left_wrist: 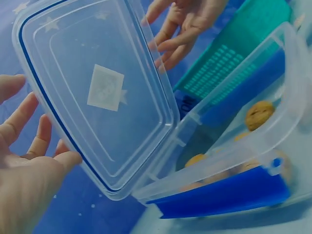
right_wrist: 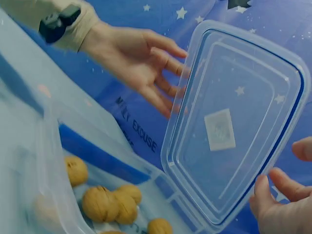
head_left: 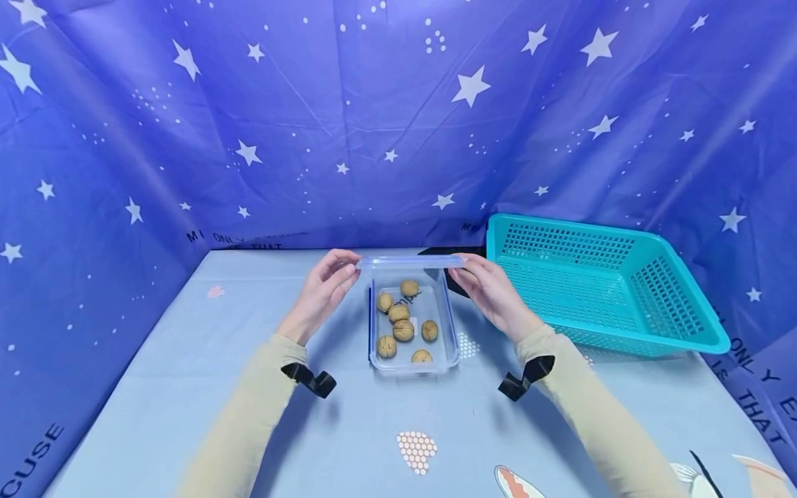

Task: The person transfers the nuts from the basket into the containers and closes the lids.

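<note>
From my right wrist camera I saw a clear lid (right_wrist: 234, 126) with a blue line round its edge, tipped up on its side. It had a small white square in the middle. My right hand (right_wrist: 282, 202) touched its lower right edge with the fingertips. My left hand (right_wrist: 141, 61) was across from it, with straight fingers on the lid's left edge. A black strap (right_wrist: 58, 22) sat on that wrist. Under the lid was a clear box (right_wrist: 53, 161) with brown walnuts (right_wrist: 105, 202) inside. Behind it all hung a blue cloth with white stars (right_wrist: 161, 14).
</note>
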The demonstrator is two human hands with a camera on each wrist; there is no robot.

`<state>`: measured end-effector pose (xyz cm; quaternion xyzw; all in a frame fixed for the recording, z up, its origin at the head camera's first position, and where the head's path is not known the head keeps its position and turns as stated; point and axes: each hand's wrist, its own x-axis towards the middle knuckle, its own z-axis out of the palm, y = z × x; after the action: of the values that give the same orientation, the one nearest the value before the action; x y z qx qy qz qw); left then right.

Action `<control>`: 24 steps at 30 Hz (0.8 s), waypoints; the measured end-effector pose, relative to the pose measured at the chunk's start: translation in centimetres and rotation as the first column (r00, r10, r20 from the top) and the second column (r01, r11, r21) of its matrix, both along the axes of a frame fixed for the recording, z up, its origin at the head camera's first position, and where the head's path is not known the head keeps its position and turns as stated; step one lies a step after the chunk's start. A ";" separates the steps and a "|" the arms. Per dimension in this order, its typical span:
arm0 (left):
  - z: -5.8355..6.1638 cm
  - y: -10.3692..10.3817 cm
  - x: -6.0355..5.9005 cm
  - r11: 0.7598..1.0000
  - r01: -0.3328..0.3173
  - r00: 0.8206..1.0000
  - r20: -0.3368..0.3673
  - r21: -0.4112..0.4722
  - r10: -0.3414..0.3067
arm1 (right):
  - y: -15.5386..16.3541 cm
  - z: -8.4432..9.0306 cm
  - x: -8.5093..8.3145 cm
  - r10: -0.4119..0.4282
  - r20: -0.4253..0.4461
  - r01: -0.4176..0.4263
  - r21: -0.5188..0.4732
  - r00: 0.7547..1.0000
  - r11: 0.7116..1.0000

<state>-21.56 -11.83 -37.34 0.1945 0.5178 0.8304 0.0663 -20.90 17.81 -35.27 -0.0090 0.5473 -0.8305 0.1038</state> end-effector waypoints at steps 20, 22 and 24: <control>-5.2 1.3 1.9 0.978 -0.058 0.996 0.050 -0.199 0.070 | 0.5 -3.4 0.9 0.163 -0.029 -0.146 0.316 0.986 0.937; -5.5 1.6 2.0 0.971 -0.060 0.996 0.044 -0.233 0.072 | 0.4 -3.7 0.8 0.146 -0.034 -0.122 0.388 0.989 0.914; -5.7 1.9 2.0 0.959 -0.066 0.996 0.036 -0.277 0.078 | 0.3 -3.9 0.8 0.134 -0.045 -0.100 0.452 0.990 0.887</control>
<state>-19.56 -9.91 -43.05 0.1452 0.6333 0.7565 0.0745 -20.08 18.12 -39.14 -0.0488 0.7257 -0.6734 0.1323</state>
